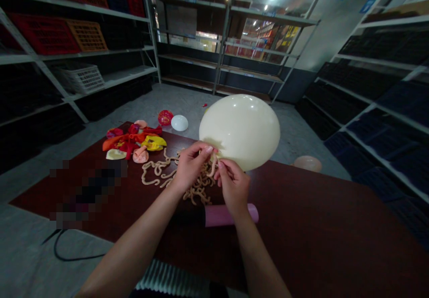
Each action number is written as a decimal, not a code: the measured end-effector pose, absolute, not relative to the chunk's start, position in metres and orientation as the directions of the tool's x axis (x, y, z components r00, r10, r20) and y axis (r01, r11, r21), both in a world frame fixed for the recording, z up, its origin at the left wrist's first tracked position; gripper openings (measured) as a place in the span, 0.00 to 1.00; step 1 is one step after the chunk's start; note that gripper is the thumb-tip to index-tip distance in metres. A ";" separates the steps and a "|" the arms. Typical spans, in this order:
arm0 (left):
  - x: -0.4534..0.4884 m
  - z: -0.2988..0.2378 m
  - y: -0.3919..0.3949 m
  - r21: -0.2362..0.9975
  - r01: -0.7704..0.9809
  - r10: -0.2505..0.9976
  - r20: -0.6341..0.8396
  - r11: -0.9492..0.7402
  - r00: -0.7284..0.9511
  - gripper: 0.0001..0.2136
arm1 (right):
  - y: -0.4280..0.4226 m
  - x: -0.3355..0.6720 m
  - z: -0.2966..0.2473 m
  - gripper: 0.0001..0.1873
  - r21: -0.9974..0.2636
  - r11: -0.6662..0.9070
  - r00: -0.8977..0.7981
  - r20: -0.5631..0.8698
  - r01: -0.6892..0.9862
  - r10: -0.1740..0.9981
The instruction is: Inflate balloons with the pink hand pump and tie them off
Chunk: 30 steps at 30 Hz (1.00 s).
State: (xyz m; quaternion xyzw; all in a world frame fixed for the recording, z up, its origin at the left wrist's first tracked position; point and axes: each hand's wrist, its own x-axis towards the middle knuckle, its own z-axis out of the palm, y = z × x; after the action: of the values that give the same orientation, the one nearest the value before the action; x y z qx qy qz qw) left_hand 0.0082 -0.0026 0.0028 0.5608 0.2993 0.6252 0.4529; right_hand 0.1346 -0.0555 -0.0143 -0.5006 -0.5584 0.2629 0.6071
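A large inflated cream balloon (241, 128) stands just beyond my hands, with its neck end toward me. My left hand (191, 164) is closed in a pinch at the balloon's neck. My right hand (234, 185) pinches close beside it, thumb against fingers, on a tan curly strand (212, 169) at the neck; where strand and neck part, I cannot tell. Under and behind my hands lies a loose heap of similar tan curly strands (197, 194). A pink cylinder (219, 216) with a dark end lies on the table beneath my right wrist.
Limp coloured balloons (129, 141) are piled on the dark red table (301, 231). A blurred-out object (97, 190) lies at left, a black cable (67, 259) below it. Red (165, 118), white (180, 123) and peach (307, 163) balloons sit beyond the table. Shelves (221, 65) surround the area.
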 end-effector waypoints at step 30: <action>0.007 0.005 -0.004 0.747 -0.276 0.786 0.616 -0.605 -0.057 0.12 | -0.046 0.147 -0.029 0.12 -0.578 0.477 0.094 0.695 0.662 0.712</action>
State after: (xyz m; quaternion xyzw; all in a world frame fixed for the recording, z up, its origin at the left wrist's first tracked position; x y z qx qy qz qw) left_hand 0.0065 -0.0038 0.0054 0.5694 0.2241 0.6916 0.3838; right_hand 0.1472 -0.0457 -0.0288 -0.5109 -0.6726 0.0235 0.5348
